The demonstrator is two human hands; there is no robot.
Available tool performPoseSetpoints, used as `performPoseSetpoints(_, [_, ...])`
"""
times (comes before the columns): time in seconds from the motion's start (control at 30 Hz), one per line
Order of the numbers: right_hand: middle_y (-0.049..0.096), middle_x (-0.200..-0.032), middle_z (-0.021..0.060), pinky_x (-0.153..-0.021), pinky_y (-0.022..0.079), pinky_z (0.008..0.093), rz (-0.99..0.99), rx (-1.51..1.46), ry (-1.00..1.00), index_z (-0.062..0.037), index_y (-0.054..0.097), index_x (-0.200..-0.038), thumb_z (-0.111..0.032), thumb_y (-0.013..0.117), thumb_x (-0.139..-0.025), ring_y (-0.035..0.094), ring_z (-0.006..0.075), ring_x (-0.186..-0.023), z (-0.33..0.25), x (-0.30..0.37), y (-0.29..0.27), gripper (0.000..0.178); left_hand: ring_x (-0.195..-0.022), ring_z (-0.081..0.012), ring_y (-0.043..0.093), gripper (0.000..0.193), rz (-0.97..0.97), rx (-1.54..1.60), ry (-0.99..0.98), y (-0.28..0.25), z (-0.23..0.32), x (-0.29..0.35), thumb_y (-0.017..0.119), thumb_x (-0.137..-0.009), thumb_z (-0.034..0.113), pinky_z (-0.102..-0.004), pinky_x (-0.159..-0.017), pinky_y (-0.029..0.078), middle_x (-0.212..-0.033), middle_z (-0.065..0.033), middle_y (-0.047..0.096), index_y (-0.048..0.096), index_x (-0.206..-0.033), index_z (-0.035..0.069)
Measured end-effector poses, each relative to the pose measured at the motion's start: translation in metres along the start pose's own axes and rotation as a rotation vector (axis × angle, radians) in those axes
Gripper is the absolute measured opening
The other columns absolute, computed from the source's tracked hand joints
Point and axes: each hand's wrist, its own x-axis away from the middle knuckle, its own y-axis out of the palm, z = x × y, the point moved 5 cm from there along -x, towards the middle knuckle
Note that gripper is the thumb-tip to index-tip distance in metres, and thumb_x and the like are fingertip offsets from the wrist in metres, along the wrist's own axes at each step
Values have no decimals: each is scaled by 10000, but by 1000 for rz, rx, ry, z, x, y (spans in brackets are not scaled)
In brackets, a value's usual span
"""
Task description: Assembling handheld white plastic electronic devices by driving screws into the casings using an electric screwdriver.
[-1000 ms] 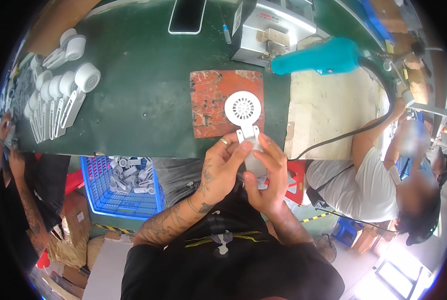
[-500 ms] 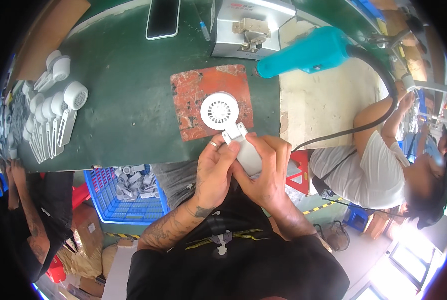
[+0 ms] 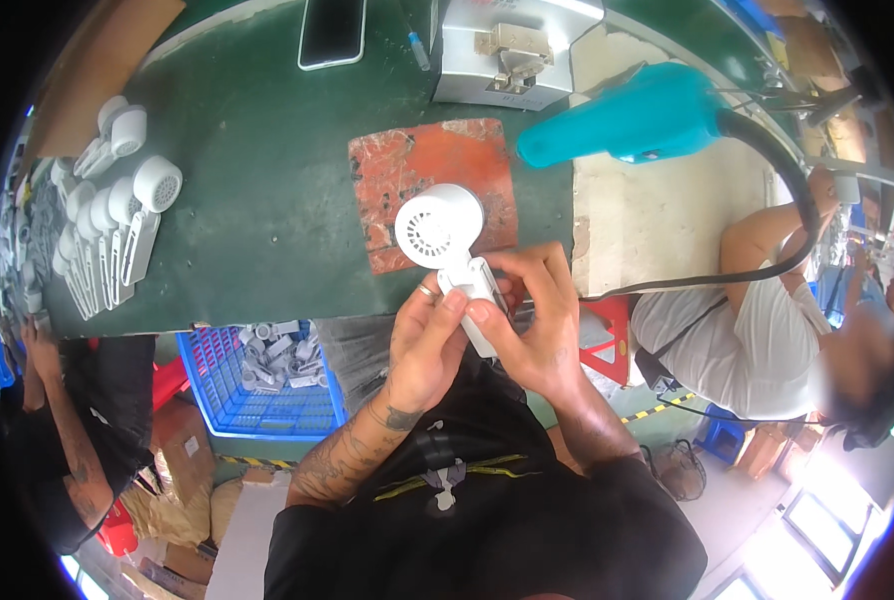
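Note:
A small white handheld fan (image 3: 434,232) with a round, slotted head is in both my hands, above a worn red mat (image 3: 397,160). Its head points away from me and its handle comes back toward my body. My left hand (image 3: 425,345) pinches the handle's left edge with thumb and fingers. From the other side, my right hand (image 3: 539,325) grips the handle, its thumb pressing on the upper face and its fingers partly hidden behind it. Several similar white fans (image 3: 117,210) lie in a row at the left of the green table (image 3: 257,190).
A turquoise tool (image 3: 627,115) with a thick black hose lies right of the mat. Behind stand a silver metal box (image 3: 512,60), a screwdriver (image 3: 419,50) and a phone (image 3: 332,32). A blue basket (image 3: 267,425) of grey parts sits below left. People sit on both sides.
The fan has rolled over in my hands: its handle's broad smooth side faced up before, and now a recessed, narrow side shows. My right thumb has come onto the upper face.

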Motion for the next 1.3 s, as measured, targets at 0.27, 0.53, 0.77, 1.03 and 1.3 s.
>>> performPoseSetpoints(0.27, [503, -1089, 95, -736, 447, 271, -7, -162, -1, 21, 600, -1114, -35, 662, -932, 503, 135, -846, 16, 7, 8, 200, -1227, -201, 592, 345, 17, -130, 60, -10, 0, 4, 533, -1051, 87, -356, -1064, 454, -1303, -133, 636, 488, -1375, -22])
performPoseSetpoints(0.53, [509, -1109, 107, -858, 466, 303, 66, -363, -113, 39, 557, -1216, -98, 634, -979, 538, 170, -973, 19, 0, 9, 284, -988, -299, 686, 343, 119, -1203, 423, 26, 74, 9, 737, -889, 117, -369, -878, 531, -1079, -172, 696, 642, -1207, 32])
performPoseSetpoints(0.77, [571, -1115, 95, -878, 484, 312, 434, -403, -128, 24, 530, -1325, -226, 623, -1008, 565, 149, -977, 29, -39, -19, 414, -816, -324, 659, 342, 145, -1725, 776, 25, 116, 2, 796, -831, 110, -409, -738, 520, -975, -140, 709, 676, -1132, 0])
performPoseSetpoints(1.03, [505, -1402, 148, -1059, 415, 383, 441, -490, -245, 5, 323, -1490, -219, 774, -915, 492, 210, -1256, 1, -111, -21, 765, -841, -262, 675, 362, 114, -1947, 956, 18, 128, -10, 796, -846, 176, -389, -715, 503, -947, -98, 716, 651, -1139, 20])
performPoseSetpoints(1.3, [674, -1141, 112, -938, 476, 325, 464, -503, -160, 22, 465, -1417, -210, 717, -958, 617, 173, -1049, 12, -100, -43, 572, -915, -248, 667, 290, -16, -1962, 865, 31, 120, -25, 740, -887, 224, -419, -822, 532, -948, -73, 712, 669, -1097, 37])
